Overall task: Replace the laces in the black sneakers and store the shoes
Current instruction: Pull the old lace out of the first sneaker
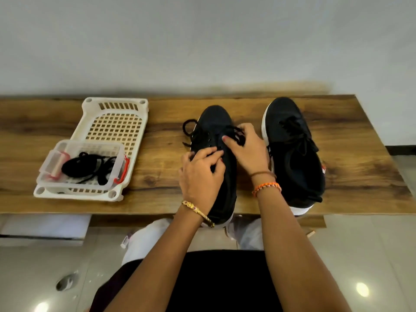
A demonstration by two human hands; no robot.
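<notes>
Both hands work on the nearer of the two black sneakers (217,158), which lies on the wooden worktop (157,152) with its toe pointing away from the person. The right hand (244,149) is curled around a bunch of black lace (236,135) just above the eyelets, and a loop of the same lace trails off the shoe's left side near the toe. The left hand (200,174) sits on the tongue area lower down, its fingers bent against the upper as if to steady it; whether it pinches any lace cannot be told. Several eyelets show bare, so the step in hand looks like pulling the lace out of, or feeding it through, this shoe; which of the two cannot be told.

The second sneaker (292,152) stands just to the right, with its lace in place. To the left, a clear box (78,164) holding more black lace (90,167) rests on a white basket tray (112,124).

The next move probably calls for the lace end to be worked through one eyelet at a time while the other hand keeps the shoe from sliding. The soft, loose lace could snag or tangle around the fingers.
</notes>
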